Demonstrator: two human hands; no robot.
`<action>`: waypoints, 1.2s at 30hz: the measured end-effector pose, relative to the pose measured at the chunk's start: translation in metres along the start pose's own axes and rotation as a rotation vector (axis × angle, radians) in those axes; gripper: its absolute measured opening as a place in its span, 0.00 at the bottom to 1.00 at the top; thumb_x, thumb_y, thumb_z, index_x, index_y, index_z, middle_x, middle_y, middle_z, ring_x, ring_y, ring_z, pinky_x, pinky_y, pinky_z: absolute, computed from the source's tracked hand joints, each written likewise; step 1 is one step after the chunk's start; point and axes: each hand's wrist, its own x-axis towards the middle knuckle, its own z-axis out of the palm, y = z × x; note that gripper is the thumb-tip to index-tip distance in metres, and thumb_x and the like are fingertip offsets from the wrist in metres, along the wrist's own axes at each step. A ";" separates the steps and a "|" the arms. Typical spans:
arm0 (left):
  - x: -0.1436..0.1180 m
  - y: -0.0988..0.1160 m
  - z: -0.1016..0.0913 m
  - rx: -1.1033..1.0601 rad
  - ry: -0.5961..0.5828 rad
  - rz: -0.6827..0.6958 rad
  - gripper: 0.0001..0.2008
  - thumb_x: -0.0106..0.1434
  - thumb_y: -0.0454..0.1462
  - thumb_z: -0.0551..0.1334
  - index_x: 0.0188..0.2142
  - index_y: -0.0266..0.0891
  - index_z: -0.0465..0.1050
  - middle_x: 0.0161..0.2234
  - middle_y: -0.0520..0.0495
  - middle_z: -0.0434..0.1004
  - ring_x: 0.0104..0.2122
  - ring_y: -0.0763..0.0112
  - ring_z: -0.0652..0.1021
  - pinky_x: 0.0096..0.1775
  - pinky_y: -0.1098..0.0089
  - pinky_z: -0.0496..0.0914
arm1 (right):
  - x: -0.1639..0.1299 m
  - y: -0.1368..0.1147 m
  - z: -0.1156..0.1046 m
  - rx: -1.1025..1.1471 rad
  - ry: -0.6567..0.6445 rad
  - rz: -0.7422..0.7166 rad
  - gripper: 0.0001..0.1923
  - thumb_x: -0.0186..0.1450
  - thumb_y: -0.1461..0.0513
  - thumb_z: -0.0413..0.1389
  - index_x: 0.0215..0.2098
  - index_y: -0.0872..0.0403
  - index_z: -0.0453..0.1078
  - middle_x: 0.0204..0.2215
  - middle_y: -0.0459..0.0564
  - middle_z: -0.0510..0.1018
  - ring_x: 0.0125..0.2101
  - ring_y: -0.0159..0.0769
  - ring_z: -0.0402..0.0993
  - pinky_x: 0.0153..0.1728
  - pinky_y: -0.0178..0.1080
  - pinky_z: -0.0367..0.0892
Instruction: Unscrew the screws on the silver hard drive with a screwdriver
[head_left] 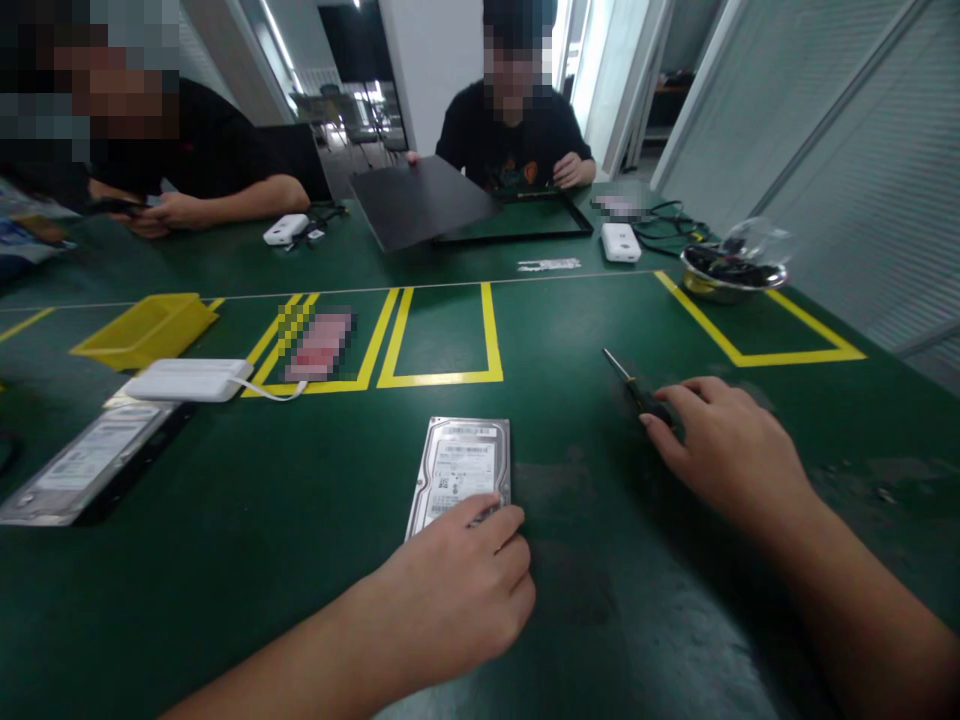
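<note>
A silver hard drive (466, 460) with a white printed label lies flat on the green table in front of me. My left hand (469, 575) is closed over its near right part, with curled fingers, and covers the near end of the drive. To the right, my right hand (720, 450) grips the dark handle of a screwdriver (634, 388) between thumb and fingers. The screwdriver's thin metal shaft points away and to the left, low over the table. Part of its handle is hidden by my fingers.
On the left are a second drive-like unit (97, 450), a white power bank (191, 380) cabled to a blurred phone (321, 345), and a yellow bin (146, 330). A metal bowl (731, 285) sits back right. Across the table, one person holds a dark panel (420, 200); another sits left.
</note>
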 end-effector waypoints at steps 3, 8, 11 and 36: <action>-0.001 -0.003 0.002 -0.015 0.017 -0.003 0.10 0.71 0.35 0.56 0.36 0.37 0.75 0.39 0.46 0.80 0.50 0.55 0.76 0.49 0.54 0.73 | 0.000 0.000 -0.001 0.000 -0.007 0.000 0.20 0.70 0.52 0.46 0.47 0.56 0.72 0.46 0.58 0.74 0.41 0.51 0.72 0.34 0.46 0.68; -0.005 -0.010 0.001 -0.042 0.083 -0.014 0.10 0.71 0.34 0.56 0.45 0.35 0.75 0.45 0.46 0.80 0.52 0.60 0.75 0.53 0.60 0.72 | 0.000 -0.002 -0.002 0.006 -0.004 0.007 0.20 0.70 0.52 0.47 0.46 0.56 0.72 0.46 0.58 0.74 0.41 0.50 0.72 0.35 0.46 0.68; -0.010 -0.014 -0.007 -0.139 0.100 -0.049 0.14 0.69 0.34 0.58 0.53 0.35 0.72 0.51 0.46 0.77 0.56 0.60 0.72 0.58 0.60 0.68 | 0.000 -0.002 -0.001 0.003 -0.008 -0.001 0.20 0.69 0.51 0.47 0.46 0.56 0.72 0.45 0.58 0.74 0.41 0.50 0.72 0.34 0.46 0.68; -0.022 -0.009 0.002 -0.051 0.198 -0.079 0.05 0.67 0.32 0.61 0.42 0.37 0.75 0.39 0.47 0.77 0.41 0.63 0.75 0.45 0.58 0.70 | -0.001 -0.002 0.001 0.026 0.020 -0.024 0.19 0.69 0.52 0.48 0.46 0.56 0.72 0.45 0.58 0.74 0.41 0.48 0.72 0.34 0.46 0.69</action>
